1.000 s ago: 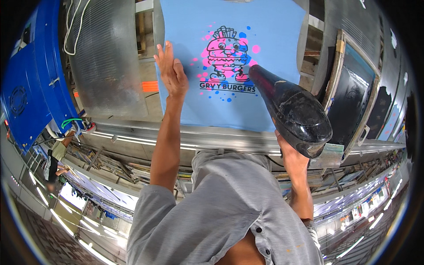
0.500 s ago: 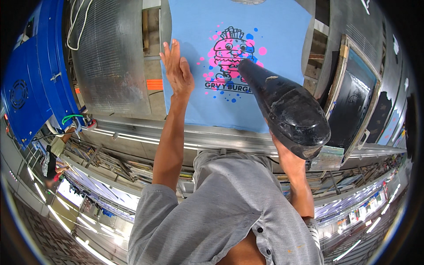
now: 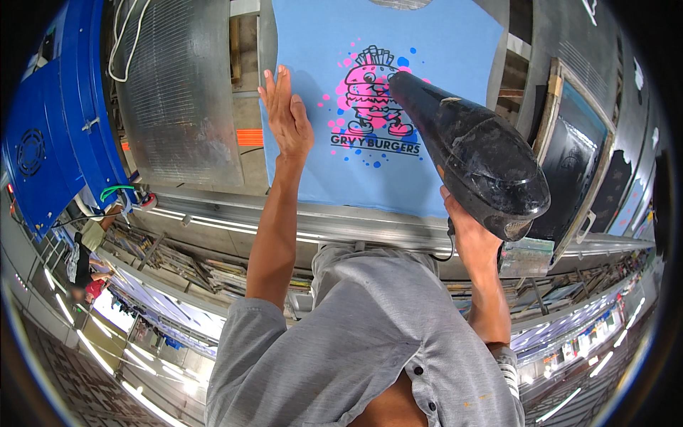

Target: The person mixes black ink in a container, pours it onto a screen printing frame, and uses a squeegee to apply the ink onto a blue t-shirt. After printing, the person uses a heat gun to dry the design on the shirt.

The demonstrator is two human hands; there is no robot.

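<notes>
A light blue T-shirt piece [image 3: 348, 185] lies flat on a board, printed with a pink, black and blue burger figure [image 3: 370, 99] and black lettering under it. My right hand [image 3: 471, 231] grips a black hair dryer [image 3: 477, 149] from below; its body hides most of the fingers. The dryer's nozzle hangs over the upper right of the figure and covers part of it. At the cloth's left edge, my left hand [image 3: 287, 117] is open, fingers stretched out and pointing away from me. Whether its palm touches the cloth, I cannot tell.
To the right stands a wood-framed printing screen [image 3: 551, 107] with a clear scraper-like block [image 3: 526, 257] near its lower end. A bare metal board [image 3: 178, 107] and a blue machine [image 3: 50, 135] are at the left. A metal rail [image 3: 356, 220] runs between me and the boards.
The hair dryer and my right hand have shifted right, with the nozzle farther up the print, uncovering more of the lettering. My left hand stays nearly in place.
</notes>
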